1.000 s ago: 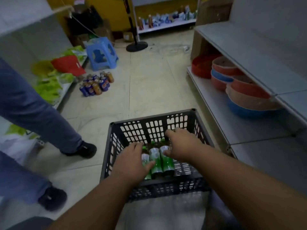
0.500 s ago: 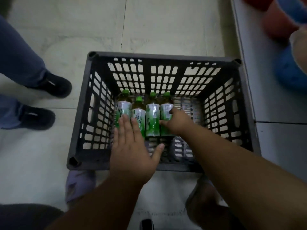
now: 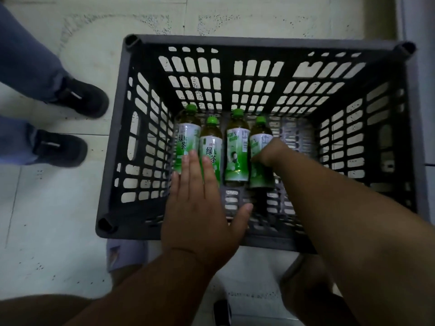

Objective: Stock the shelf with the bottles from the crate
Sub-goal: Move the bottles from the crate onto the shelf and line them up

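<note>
Four green-tea bottles are lying side by side on the floor of the dark slatted crate (image 3: 146, 128), green caps pointing to the far wall, all grouped in the left half.

Left hand (image 3: 200, 208) is reaching in over the near rim, palm down, fingers straight and pressed together, thumb splayed out to the right over the crate floor. Fingertips (image 3: 194, 158) are lying over the lower labels of the first bottle (image 3: 187, 137) and the second bottle (image 3: 211, 142), roughly over the seam between them. Nothing is being curled around or pinched; whether the fingers are actually touching the labels or hovering just above, can't tell.

Right hand (image 3: 270, 154) is coming in from the right, fingers curled over the fourth bottle (image 3: 259, 142) at mid-label, wrapping its right side. The fingertips are hidden behind the bottle and knuckles, so how far they wrap is not visible. The forearm is crossing the near right part of the crate.

Third bottle (image 3: 236, 147) is sitting between the two hands, untouched, just beside the fourth bottle.

The crate is sitting on a pale tiled floor (image 3: 70, 231). Another person's legs in blue trousers (image 3: 26, 55) and black shoes (image 3: 80, 95) are standing just left of the crate. A grey shelf edge (image 3: 423, 90) is running along the right side, next to the crate.
</note>
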Demonstrator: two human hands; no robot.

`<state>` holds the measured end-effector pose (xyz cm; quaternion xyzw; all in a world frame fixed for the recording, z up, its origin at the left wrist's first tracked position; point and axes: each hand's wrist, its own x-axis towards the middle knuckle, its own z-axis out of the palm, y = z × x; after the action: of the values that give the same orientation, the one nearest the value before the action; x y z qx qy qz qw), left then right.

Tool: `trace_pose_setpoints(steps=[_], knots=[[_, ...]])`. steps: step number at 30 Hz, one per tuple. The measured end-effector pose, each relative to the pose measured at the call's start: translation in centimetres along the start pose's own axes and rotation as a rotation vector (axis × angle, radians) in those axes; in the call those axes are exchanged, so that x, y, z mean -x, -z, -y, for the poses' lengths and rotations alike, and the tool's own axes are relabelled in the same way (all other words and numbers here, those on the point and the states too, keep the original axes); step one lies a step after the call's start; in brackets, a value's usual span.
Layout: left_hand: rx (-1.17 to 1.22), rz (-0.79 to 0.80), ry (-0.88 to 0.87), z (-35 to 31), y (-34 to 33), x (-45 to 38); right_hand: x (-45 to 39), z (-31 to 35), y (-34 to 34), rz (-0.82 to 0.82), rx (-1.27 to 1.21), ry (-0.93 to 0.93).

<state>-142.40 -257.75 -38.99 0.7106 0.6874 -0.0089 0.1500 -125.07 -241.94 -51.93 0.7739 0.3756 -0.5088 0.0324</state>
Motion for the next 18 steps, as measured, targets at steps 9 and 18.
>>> trace_pose_setpoints(steps=[9, 18], knots=[[0.047, 0.146, 0.032, -0.3, 1.8, 0.0, 8.2, 0.4, 6.0, 0.325, -0.458, 0.103], [0.311, 0.146, -0.168, -1.3, 9.1, 3.1, 26.7, 0.7, 11.5, 0.266, -0.523, 0.484]])
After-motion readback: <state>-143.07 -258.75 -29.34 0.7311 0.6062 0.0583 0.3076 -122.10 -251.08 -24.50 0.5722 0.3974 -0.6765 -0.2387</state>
